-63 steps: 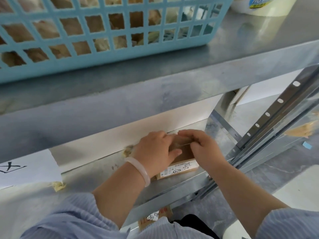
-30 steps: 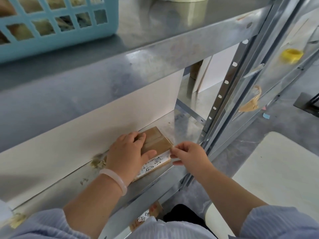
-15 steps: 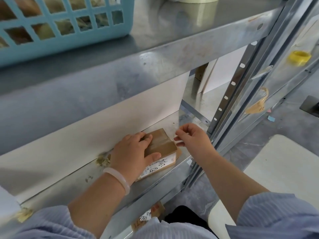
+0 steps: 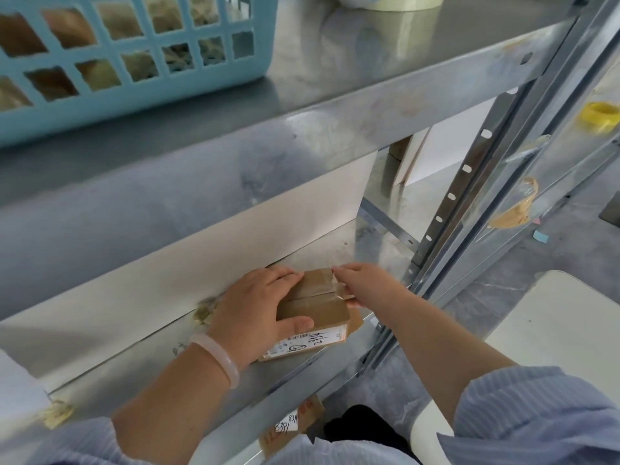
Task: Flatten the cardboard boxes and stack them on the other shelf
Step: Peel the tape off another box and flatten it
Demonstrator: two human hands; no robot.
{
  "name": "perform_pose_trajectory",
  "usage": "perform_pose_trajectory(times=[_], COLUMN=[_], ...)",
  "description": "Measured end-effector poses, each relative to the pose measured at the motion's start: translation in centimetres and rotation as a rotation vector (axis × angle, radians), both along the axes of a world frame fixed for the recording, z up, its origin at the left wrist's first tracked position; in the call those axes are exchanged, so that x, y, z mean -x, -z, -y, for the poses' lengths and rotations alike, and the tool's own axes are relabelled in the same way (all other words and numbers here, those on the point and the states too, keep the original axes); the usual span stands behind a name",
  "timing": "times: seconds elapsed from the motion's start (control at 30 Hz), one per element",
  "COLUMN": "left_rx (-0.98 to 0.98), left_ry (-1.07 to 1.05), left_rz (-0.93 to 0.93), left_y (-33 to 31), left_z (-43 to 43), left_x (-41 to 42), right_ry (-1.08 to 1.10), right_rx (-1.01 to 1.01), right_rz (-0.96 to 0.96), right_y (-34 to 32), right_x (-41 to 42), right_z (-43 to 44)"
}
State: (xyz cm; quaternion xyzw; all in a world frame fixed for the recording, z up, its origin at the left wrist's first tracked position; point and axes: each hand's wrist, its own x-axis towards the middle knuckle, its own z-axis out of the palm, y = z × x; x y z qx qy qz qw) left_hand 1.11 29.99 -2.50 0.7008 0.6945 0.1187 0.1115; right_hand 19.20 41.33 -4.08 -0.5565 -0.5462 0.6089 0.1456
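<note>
Well, from my head camera I look down at the lower shelf [image 4: 335,250], a shiny metal one. My small cardboard box [image 4: 315,312] sits on it near the front edge, close to the post on the right. It is not flat yet. Its top flaps are closed, and a white label [image 4: 308,342] with black writing is on the side that faces me. A loose bit of brown cardboard [image 4: 356,322] pokes out from under its right end.

My left hand [image 4: 258,307] holds the box down. The fingers curl over the top and the thumb presses the near side. A pale bracelet [image 4: 218,359] is on that wrist. My right hand [image 4: 369,285] is at the far right corner of the box. Its fingertips [image 4: 339,272] pinch the end of a clear tape strip [image 4: 337,290] that runs along the line between the flaps.

I think the box is light and would slide on the smooth metal, so it needs one hand on it. The cardboard is stiff but bends at the folds. The tape is thin and sticky and could rip, so the best place to hold it is right at its loose end, pulling low along the line.

Above is the upper shelf [image 4: 335,95] with a blue basket [image 4: 134,92] on it. Down by my lap is another piece of cardboard [image 4: 292,421] with writing.
</note>
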Motion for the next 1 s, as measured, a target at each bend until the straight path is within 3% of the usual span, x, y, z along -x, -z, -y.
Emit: perform_pose_trajectory(times=[0.1, 0.23, 0.4, 0.57, 0.83, 1.0], left_rx=[0.008, 0.014, 0.025, 0.029, 0.102, 0.139], left_ry=[0.018, 0.026, 0.031, 0.034, 0.045, 0.039], left_rz=[-0.004, 0.009, 0.002, 0.006, -0.045, -0.097], left_y=[0.1, 0.1, 0.2, 0.0, -0.6, -0.7], left_z=[0.0, -0.1, -0.2, -0.2, -0.7, -0.7], left_x=[0.1, 0.2, 0.3, 0.3, -0.1, -0.2], right_ry=[0.079, -0.064, -0.031, 0.045, -0.118, -0.150], right_rx=[0.101, 0.232, 0.168, 0.332, 0.329, 0.337], right_rz=[-0.038, 0.085, 0.028, -0.035, 0.174, 0.197], right_y=[-0.1, -0.3, -0.1, 0.0, -1.7, -2.2], right_x=[0.3, 1.1, 0.7, 0.6, 2.4, 3.1], right_z=[-0.5, -0.9, -1.5, -2.4, -3.7, -4.1])
